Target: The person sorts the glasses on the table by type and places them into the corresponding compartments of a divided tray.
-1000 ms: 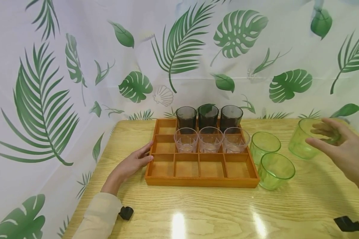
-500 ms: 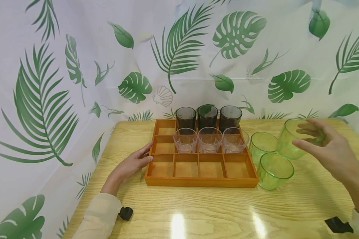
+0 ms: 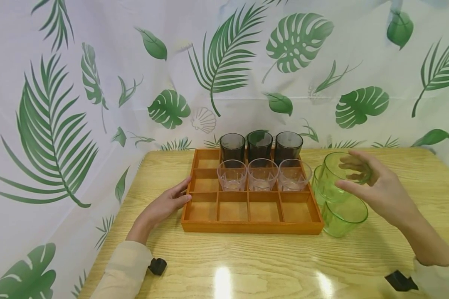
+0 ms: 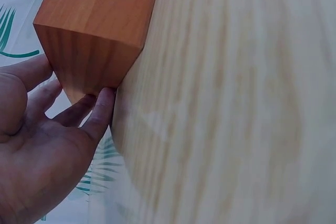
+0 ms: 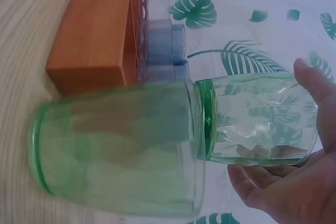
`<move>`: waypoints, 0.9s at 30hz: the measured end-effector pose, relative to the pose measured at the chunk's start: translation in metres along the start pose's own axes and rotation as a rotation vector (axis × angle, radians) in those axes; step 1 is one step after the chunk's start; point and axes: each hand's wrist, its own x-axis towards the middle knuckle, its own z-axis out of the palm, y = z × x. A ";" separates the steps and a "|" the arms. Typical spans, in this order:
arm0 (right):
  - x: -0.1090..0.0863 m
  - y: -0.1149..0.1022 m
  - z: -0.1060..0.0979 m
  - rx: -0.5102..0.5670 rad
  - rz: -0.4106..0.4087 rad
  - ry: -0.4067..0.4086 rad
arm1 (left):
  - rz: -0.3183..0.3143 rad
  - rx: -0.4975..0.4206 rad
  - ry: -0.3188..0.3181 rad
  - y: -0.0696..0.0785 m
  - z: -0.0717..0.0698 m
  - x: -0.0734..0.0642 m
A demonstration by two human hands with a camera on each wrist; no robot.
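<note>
My right hand grips a green glass by its sides, thumb on one side and fingers on the other. This glass is upright, raised over two more green glasses beside the tray's right end. The nearer green glass stands on the table; the farther one is mostly hidden behind the held glass. My left hand rests against the left end of the wooden compartment tray. In the left wrist view its extended fingertips touch the tray's end wall, low down.
Three dark grey glasses fill the right part of the tray's back row. Three clear pinkish glasses sit in the middle row. The front row and the left column hold none. A leaf-printed cloth hangs behind the wood-grain table.
My right hand has carried the green glass leftward from the table's right side to above the other green glasses. The left hand and the tray have stayed in place.
</note>
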 end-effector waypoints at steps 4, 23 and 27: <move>0.002 -0.006 0.012 0.009 -0.002 -0.034 | -0.003 0.001 0.001 0.001 0.000 0.000; 0.011 -0.044 0.069 -0.060 -0.003 -0.171 | 0.001 -0.002 -0.010 0.000 -0.001 -0.001; 0.013 -0.048 0.084 -0.031 -0.006 -0.198 | 0.004 -0.005 -0.010 0.000 -0.001 -0.001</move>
